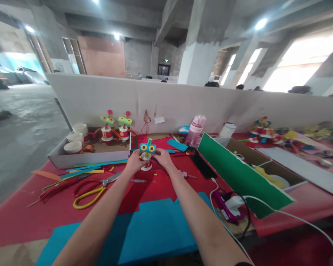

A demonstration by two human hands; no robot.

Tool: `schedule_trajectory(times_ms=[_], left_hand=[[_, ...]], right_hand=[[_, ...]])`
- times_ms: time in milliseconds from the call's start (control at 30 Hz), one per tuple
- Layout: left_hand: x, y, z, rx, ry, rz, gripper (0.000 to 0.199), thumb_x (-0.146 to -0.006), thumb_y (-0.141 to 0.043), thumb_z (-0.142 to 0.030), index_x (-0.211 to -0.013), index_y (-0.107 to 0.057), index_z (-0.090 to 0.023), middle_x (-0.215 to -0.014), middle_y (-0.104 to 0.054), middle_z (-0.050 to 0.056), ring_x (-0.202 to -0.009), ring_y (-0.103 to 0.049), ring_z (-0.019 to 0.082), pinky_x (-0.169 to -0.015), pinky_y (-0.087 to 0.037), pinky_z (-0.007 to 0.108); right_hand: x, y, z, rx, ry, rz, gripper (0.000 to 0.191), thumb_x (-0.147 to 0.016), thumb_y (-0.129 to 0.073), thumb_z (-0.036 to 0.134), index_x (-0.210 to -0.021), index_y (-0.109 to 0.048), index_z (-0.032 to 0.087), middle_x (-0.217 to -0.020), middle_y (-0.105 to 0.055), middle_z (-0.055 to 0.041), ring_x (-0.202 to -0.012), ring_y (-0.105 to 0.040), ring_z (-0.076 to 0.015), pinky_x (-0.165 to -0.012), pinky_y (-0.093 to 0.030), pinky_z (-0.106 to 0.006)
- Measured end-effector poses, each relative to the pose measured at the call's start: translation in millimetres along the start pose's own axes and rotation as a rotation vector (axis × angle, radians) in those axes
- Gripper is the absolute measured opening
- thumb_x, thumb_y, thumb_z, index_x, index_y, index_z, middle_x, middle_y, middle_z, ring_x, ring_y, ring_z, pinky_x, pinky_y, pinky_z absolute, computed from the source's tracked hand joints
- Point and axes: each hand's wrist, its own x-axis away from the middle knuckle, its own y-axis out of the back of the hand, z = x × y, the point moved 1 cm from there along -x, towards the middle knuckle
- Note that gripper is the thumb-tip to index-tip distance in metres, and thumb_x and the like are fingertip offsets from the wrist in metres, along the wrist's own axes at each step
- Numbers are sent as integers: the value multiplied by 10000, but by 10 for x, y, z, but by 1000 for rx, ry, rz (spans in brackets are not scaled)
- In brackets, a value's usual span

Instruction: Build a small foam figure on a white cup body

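A paper-cup figure [146,165] stands upright on the red tabletop in front of me, with a blue paper head [148,148] bearing two yellow eyes and a green coiled strip on top. A coiled paper neck joins head and cup. My left hand [133,163] is closed at the figure's left side, fingers around the edge of the head. On the opposite side my right hand [163,159] grips it in the same way. Fingertips behind the figure are partly hidden. Scissors [90,195] with a yellow and red handle lie left of my left forearm.
Left stands a tray [91,160] with paper cups and two green-headed figures [106,133]. Coloured paper strips [96,166] lie before it. To the right are a phone [202,165], a green-sided box [238,170] and a purple power strip [228,207]. Blue sheet [152,225] covers the front.
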Motion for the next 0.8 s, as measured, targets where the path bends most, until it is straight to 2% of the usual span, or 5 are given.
schedule_trajectory(times_ms=[233, 400, 567, 800], left_hand=[[-80, -14, 1, -26, 74, 26, 494, -689, -750, -394, -1114, -661, -160, -1151, -665, 128, -1046, -621, 270, -871, -453, 313], [-99, -6, 8, -30, 81, 34, 498, -683, -739, -405, -1104, -670, -147, -1139, -676, 138, -1020, -630, 282, -819, -454, 306], [-91, -1, -16, 6, 149, 47, 504, -646, -762, -411, -1077, -680, -161, -1066, -708, 114, -976, -644, 274, -780, -444, 288], [-94, 17, -16, 21, 151, 35, 475, -637, -759, -416, -1035, -690, -167, -991, -720, 88, -919, -652, 254, -728, -438, 276]], right_hand=[[-16, 116, -145, 93, -109, -111, 214, -719, -658, 382, -713, -724, 179, -717, -735, -31, -728, -665, -222, -694, -489, -302], [75, 332, -261, 124, -168, -181, 219, -704, -655, 394, -680, -727, 188, -708, -739, -40, -712, -669, -223, -695, -485, -305], [219, 702, -363, 142, -209, -281, 232, -687, -655, 413, -701, -743, 200, -745, -756, -46, -745, -686, -240, -711, -494, -316], [549, 1403, -506, 200, -286, -505, 390, -685, -617, 489, -775, -768, 141, -784, -759, -117, -761, -684, -281, -694, -493, -341]])
